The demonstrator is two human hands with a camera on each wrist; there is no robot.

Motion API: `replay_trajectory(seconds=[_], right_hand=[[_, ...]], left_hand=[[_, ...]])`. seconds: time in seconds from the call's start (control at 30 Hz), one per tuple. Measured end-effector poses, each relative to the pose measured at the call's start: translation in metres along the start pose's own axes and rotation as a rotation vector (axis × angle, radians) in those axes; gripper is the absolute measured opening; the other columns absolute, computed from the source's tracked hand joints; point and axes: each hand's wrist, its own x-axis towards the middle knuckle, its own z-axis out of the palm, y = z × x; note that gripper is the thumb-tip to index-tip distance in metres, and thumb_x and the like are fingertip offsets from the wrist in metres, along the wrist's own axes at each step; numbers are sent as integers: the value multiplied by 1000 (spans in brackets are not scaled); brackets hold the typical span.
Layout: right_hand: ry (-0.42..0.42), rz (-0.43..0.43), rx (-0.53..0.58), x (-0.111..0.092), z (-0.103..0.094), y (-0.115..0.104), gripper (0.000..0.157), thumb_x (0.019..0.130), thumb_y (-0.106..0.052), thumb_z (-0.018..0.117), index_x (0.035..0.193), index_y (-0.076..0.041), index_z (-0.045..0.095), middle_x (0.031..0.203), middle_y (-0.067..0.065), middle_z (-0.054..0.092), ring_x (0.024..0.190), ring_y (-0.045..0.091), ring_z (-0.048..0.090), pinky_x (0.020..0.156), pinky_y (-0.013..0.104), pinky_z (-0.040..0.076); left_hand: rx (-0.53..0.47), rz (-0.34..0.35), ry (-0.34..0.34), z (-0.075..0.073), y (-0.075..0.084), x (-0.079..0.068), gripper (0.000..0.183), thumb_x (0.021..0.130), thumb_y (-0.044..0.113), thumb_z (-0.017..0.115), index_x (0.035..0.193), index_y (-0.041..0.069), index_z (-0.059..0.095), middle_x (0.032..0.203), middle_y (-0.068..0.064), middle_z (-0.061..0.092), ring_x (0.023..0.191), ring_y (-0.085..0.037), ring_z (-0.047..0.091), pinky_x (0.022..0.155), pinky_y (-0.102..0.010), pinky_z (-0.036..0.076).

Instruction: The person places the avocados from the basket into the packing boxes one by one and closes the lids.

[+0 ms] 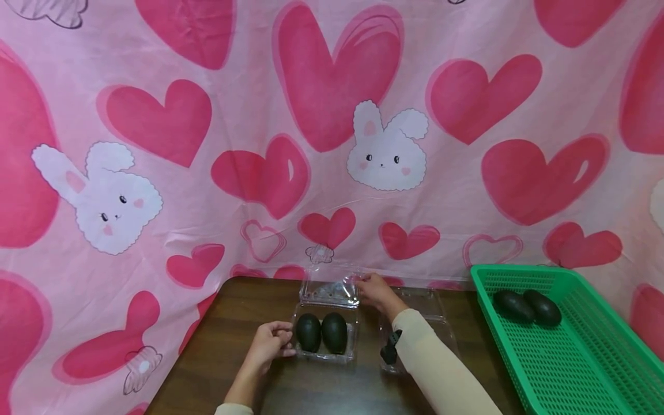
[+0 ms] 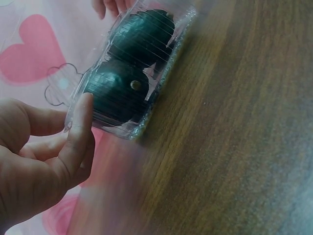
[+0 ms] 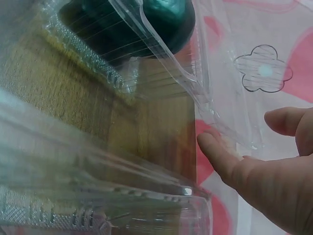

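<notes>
Two dark green avocados (image 1: 321, 333) lie side by side in the base of a clear plastic clamshell box (image 1: 327, 357), whose lid (image 1: 329, 292) stands raised at the back. At the box's left side, my left hand (image 1: 271, 344) pinches the rim between thumb and fingers. My right hand (image 1: 377, 291) is at the right edge of the raised lid. In the right wrist view, its fingers (image 3: 217, 156) reach to the lid's corner, with the thumb apart from them. One avocado (image 3: 168, 22) shows through the plastic there.
A second clear clamshell box (image 1: 445, 334) stands with its lid up, partly hidden behind the right forearm. Two more avocados (image 1: 527, 307) lie in a green plastic basket (image 1: 550, 369) on the right. A heart-patterned cloth (image 1: 321, 190) hangs behind the wooden table (image 1: 207, 357).
</notes>
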Motion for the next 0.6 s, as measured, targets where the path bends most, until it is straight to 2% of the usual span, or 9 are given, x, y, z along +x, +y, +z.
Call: replay_trajectory(seconds=[0.17, 0.33, 0.5, 0.6], right_hand=[[-53, 15, 92, 4, 1, 3, 34, 107, -6, 46, 134, 14, 49, 110, 21, 63, 92, 26, 64, 83, 42, 61], [-61, 11, 134, 4, 1, 3, 31, 104, 1, 45, 131, 14, 48, 102, 16, 63, 84, 20, 62, 79, 38, 60], [-44, -18, 131, 3, -2, -1, 36, 104, 1, 51, 139, 9, 50, 105, 20, 65, 79, 18, 61, 69, 30, 58], [-26, -30, 101, 1, -3, -5, 44, 105, -3, 53, 147, 7, 45, 119, 27, 64, 85, 22, 65, 73, 33, 61]], left_hand=[[1, -1, -5, -1, 0, 0, 28, 99, -7, 56, 124, -19, 56, 87, -11, 56, 70, -20, 57, 66, -37, 65], [-9, 10, -3, -1, -1, 1, 28, 98, -8, 56, 124, -20, 55, 86, -11, 56, 69, -20, 56, 64, -37, 64], [-17, 12, -4, 0, -4, 3, 28, 99, -8, 56, 124, -21, 54, 85, -9, 55, 68, -20, 56, 64, -36, 64], [-18, 13, -3, -1, -3, 2, 28, 99, -8, 56, 124, -21, 55, 84, -9, 55, 68, -20, 56, 64, -37, 64]])
